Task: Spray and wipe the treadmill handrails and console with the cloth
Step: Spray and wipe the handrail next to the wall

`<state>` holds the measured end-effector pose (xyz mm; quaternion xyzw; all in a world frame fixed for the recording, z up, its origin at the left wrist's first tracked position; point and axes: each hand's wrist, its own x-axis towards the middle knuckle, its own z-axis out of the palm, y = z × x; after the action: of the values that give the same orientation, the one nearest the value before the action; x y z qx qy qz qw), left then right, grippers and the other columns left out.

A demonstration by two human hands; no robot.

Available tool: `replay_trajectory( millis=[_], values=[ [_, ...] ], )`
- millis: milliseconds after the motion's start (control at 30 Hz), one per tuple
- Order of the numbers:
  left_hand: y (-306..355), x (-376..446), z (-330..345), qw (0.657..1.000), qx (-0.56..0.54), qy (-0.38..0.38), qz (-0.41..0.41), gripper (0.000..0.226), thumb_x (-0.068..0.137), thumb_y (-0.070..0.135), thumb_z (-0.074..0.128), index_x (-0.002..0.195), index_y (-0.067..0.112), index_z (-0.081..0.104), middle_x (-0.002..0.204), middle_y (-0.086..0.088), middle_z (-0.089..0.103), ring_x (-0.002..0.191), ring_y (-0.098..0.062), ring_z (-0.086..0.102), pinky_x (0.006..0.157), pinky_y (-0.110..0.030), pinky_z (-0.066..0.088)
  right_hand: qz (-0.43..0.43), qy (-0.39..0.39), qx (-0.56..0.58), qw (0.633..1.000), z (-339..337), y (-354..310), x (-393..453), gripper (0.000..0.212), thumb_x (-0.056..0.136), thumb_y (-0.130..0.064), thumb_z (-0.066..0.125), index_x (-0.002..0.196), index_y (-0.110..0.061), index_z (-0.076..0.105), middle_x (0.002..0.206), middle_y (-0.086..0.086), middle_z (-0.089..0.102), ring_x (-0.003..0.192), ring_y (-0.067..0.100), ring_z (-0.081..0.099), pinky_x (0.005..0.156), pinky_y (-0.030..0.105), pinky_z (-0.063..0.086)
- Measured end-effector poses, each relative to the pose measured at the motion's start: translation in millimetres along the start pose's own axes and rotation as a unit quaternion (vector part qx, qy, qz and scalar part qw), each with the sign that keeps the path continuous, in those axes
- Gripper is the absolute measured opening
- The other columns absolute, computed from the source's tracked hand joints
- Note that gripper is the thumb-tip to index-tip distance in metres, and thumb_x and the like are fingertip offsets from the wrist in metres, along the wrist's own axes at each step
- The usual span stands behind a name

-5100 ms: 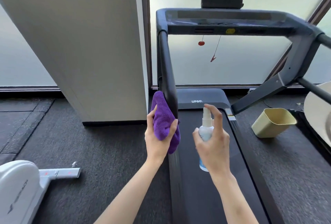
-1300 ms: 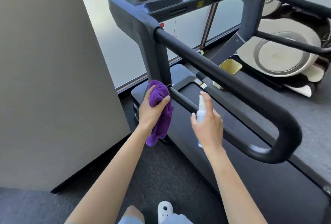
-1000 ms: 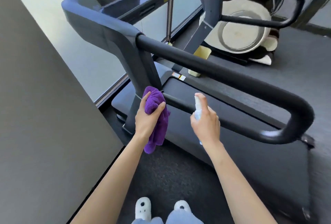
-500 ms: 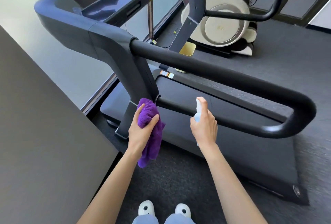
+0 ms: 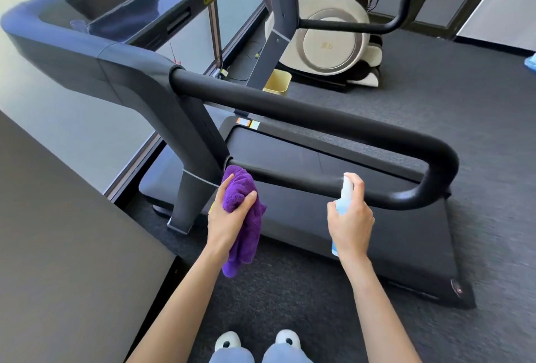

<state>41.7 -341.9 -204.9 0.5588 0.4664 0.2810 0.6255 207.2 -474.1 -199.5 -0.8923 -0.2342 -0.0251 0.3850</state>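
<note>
On the dark carpet beside the treadmill, our left hand (image 5: 229, 217) gripped the bunched purple terry cloth (image 5: 242, 214) against the black padded lower handrail (image 5: 319, 182), our right hand (image 5: 351, 220) clasped the white spray bottle (image 5: 343, 197) nearby; we judged misting ahead of the cloth best.

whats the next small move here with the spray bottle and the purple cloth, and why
Probably press the nozzle: the right hand holds the white and blue spray bottle with a finger on top, aimed at the black lower handrail bar. The left hand grips the purple cloth at the bar's inner end, ready to wipe along it.
</note>
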Motion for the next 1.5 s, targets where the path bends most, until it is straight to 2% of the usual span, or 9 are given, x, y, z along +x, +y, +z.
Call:
replay_trajectory(
  millis=[200, 400, 567, 733, 833, 1000, 1200, 1333, 1500],
  values=[
    [-5.3, -4.3, 9.8, 1.0, 0.017, -0.003, 0.008, 0.063, 0.066, 0.057, 0.073, 0.126, 0.052, 0.053, 0.118, 0.019, 0.063, 0.11, -0.004, 0.061, 0.103, -0.04, 0.047, 0.022, -0.022, -0.032, 0.999, -13.2, 9.9, -0.7, 0.066, 0.084, -0.001, 0.056, 0.138, -0.031, 0.034, 0.102, 0.009, 0.069, 0.089, 0.043, 0.061, 0.066, 0.039, 0.039],
    [-9.0, -5.5, 9.4, 0.998, 0.049, 0.032, 0.035, 0.062, 0.071, 0.06, 0.067, 0.127, 0.064, 0.042, 0.101, 0.044, 0.058, 0.103, 0.015, 0.056, 0.094, -0.024, 0.043, -0.011, -0.04, -0.023, 0.999, -25.3, 14.6, -11.7, 0.068, 0.084, -0.001, 0.056, 0.138, -0.035, 0.033, 0.089, 0.001, 0.062, 0.08, 0.037, 0.06, 0.065, 0.033, 0.035],
    [22.4, 29.2, 12.2, 0.977, 0.135, 0.045, 0.159, 0.062, 0.076, 0.06, 0.063, 0.135, 0.053, 0.046, 0.12, 0.016, 0.057, 0.112, -0.003, 0.055, 0.094, -0.013, 0.037, -0.017, -0.061, -0.015, 0.998, -21.7, 13.3, -14.2, 0.068, 0.084, -0.003, 0.058, 0.14, -0.034, 0.036, 0.089, 0.0, 0.063, 0.079, 0.035, 0.06, 0.065, 0.033, 0.035],
    [29.6, 80.7, 29.3, 0.919, 0.321, -0.003, 0.229, 0.046, 0.085, 0.045, 0.068, 0.129, 0.03, 0.062, 0.129, -0.01, 0.053, 0.127, -0.03, 0.041, 0.11, -0.044, 0.032, -0.043, -0.065, -0.015, 0.997, -20.3, 11.7, -13.0, 0.068, 0.084, -0.004, 0.06, 0.14, -0.035, 0.035, 0.099, 0.004, 0.069, 0.083, 0.038, 0.063, 0.066, 0.034, 0.039],
    [12.1, 94.1, 44.5, 0.877, 0.411, 0.015, 0.248, 0.035, 0.087, 0.05, 0.064, 0.105, 0.021, 0.074, 0.124, -0.009, 0.057, 0.115, -0.033, 0.05, 0.105, -0.044, 0.035, -0.052, -0.06, -0.012, 0.997, -19.2, 12.1, -10.2, 0.071, 0.083, -0.003, 0.062, 0.137, -0.038, 0.033, 0.1, 0.004, 0.07, 0.082, 0.039, 0.064, 0.066, 0.037, 0.045],
    [2.9, 96.0, 72.7, 0.837, 0.482, 0.098, 0.24, 0.049, 0.085, 0.066, 0.047, 0.097, 0.027, 0.074, 0.119, -0.004, 0.059, 0.109, -0.031, 0.051, 0.094, -0.04, 0.035, -0.055, -0.052, -0.006, 0.997, -14.7, 16.3, -5.9, 0.07, 0.083, -0.002, 0.065, 0.135, -0.036, 0.034, 0.108, 0.003, 0.071, 0.082, 0.038, 0.065, 0.068, 0.033, 0.043],
    [11.2, 70.3, 117.7, 0.831, 0.502, 0.092, 0.224, 0.066, 0.082, 0.074, 0.027, 0.093, 0.029, 0.074, 0.116, -0.004, 0.057, 0.109, -0.031, 0.048, 0.096, -0.043, 0.031, -0.04, -0.06, 0.011, 0.997, -19.5, 18.3, -0.1, 0.067, 0.083, -0.002, 0.063, 0.138, -0.031, 0.038, 0.112, 0.006, 0.07, 0.083, 0.039, 0.064, 0.069, 0.039, 0.049],
    [12.7, 51.4, 146.4, 0.851, 0.47, 0.046, 0.23, 0.044, 0.088, 0.059, 0.042, 0.092, 0.028, 0.073, 0.118, -0.002, 0.056, 0.108, -0.031, 0.047, 0.098, -0.043, 0.03, -0.04, -0.064, 0.019, 0.997, -25.9, 17.5, 2.7, 0.068, 0.084, -0.003, 0.063, 0.137, -0.036, 0.036, 0.114, 0.004, 0.069, 0.084, 0.038, 0.063, 0.07, 0.039, 0.049],
    [13.5, 71.3, 99.5, 0.832, 0.485, -0.001, 0.269, 0.036, 0.089, 0.051, 0.052, 0.097, 0.024, 0.074, 0.116, -0.002, 0.058, 0.102, -0.029, 0.051, 0.09, -0.038, 0.035, -0.037, -0.083, 0.033, 0.995, -23.7, 12.2, 3.2, 0.068, 0.085, -0.005, 0.062, 0.136, -0.039, 0.034, 0.103, 0.006, 0.07, 0.083, 0.037, 0.06, 0.07, 0.04, 0.048]
  ],
)
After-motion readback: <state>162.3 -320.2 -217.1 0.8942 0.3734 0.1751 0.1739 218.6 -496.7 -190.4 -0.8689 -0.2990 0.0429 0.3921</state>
